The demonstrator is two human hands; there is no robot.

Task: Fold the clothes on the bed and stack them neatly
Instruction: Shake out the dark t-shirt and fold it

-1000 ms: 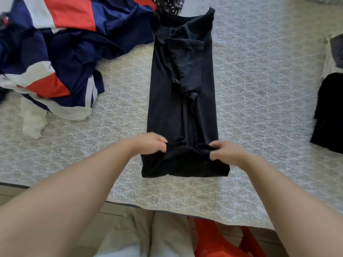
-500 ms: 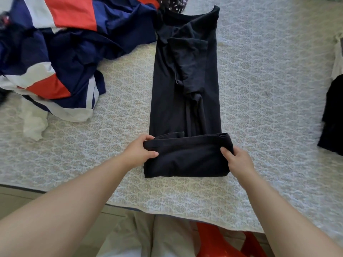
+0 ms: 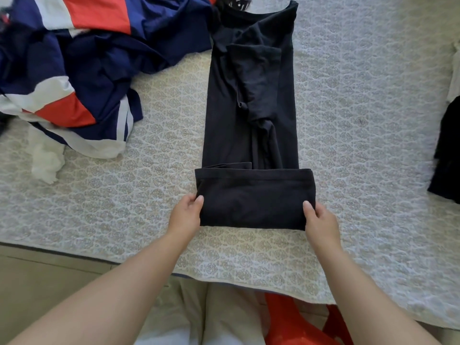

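Since half a second ago we've slid both hands back toward the near corners of the fold; the turned-up band on the black shirt (image 3: 251, 113) now looks deeper and lies flatter. Our left hand (image 3: 185, 216) pinches the band's near-left corner, thumb on top, other fingers hidden under the cloth. Our right hand (image 3: 319, 219) pinches the near-right corner the same way, fingers likewise out of sight.

Shirt lies as a long narrow strip in the middle of the patterned bedspread (image 3: 361, 120), collar at the far end, folded band nearest us.

Hard to read: the navy, white and orange clothes heap (image 3: 82, 66) at far left is cut off by the frame, so we can't count pieces. White crumpled cloth (image 3: 46, 158) sits just beside it. Dark garment (image 3: 448, 150) at the right edge is mostly cropped; can't tell its fold. Red item (image 3: 288, 322) below the bed edge is partly behind our arm, unidentifiable.
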